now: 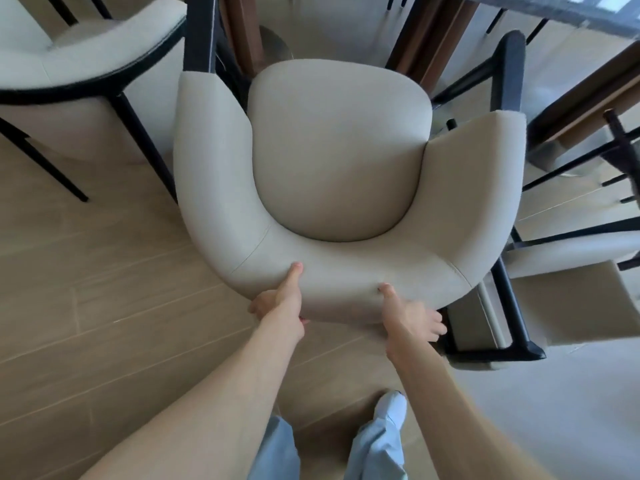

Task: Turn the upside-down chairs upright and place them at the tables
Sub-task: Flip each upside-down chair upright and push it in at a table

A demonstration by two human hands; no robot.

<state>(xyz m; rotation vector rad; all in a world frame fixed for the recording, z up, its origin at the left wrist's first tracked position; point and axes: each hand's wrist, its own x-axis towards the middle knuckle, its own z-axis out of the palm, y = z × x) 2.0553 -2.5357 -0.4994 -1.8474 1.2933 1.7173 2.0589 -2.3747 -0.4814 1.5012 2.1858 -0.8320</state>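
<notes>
Cream chair (339, 174) stands upright, open front facing away; left hand (280, 303) and right hand (408, 317) grasp its backrest.

— Which way up is the cream chair (339, 157) in the middle?
— Upright, seat cushion facing up, curved padded back wrapping round it, black arm posts toward the table (519, 10).
— And the others?
— A second cream chair (86, 57) stands upper left; another (561, 271) is on the right, pose unclear.

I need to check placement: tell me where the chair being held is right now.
In the head view the cream chair stands upright at centre, both hands gripping its curved backrest, facing the table, with another chair to its left.
</notes>
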